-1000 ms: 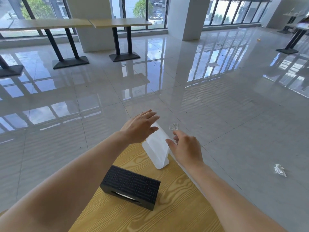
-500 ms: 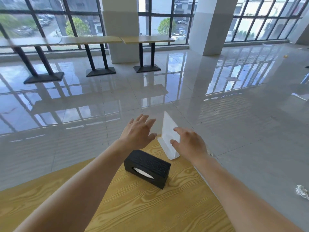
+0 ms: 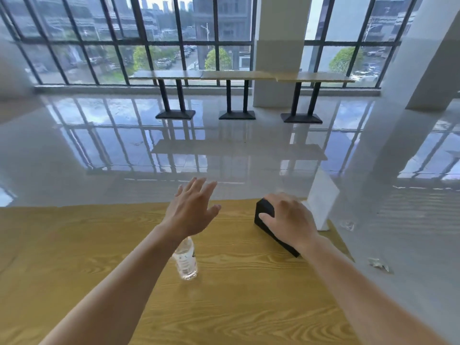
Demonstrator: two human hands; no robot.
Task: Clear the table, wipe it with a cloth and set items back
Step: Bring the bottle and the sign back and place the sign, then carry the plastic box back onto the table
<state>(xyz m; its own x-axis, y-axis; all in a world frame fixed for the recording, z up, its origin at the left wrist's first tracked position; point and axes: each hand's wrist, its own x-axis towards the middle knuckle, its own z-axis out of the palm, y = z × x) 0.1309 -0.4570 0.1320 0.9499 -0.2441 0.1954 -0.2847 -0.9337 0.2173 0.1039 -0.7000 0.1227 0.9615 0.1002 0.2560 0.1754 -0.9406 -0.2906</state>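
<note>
A black tissue box (image 3: 265,214) lies on the wooden table (image 3: 99,245) near its far right corner. My right hand (image 3: 291,220) grips the box from above, thumb on its near side, and covers most of it. A white upright sign holder (image 3: 322,197) stands at the table's corner, just right of that hand. My left hand (image 3: 193,207) hovers over the table's far edge, fingers straight and spread, holding nothing. A clear plastic water bottle (image 3: 185,261) stands under my left forearm, its top hidden by the arm.
Crumpled scraps of litter (image 3: 378,263) lie on the glossy tiled floor right of the table. Three long tables on black pedestal legs (image 3: 236,95) stand by the far windows. A white pillar (image 3: 281,46) rises behind them.
My right hand left the white sign holder and now grips the black tissue box. My view swung left and up, bringing the water bottle into sight. My left hand stayed open.
</note>
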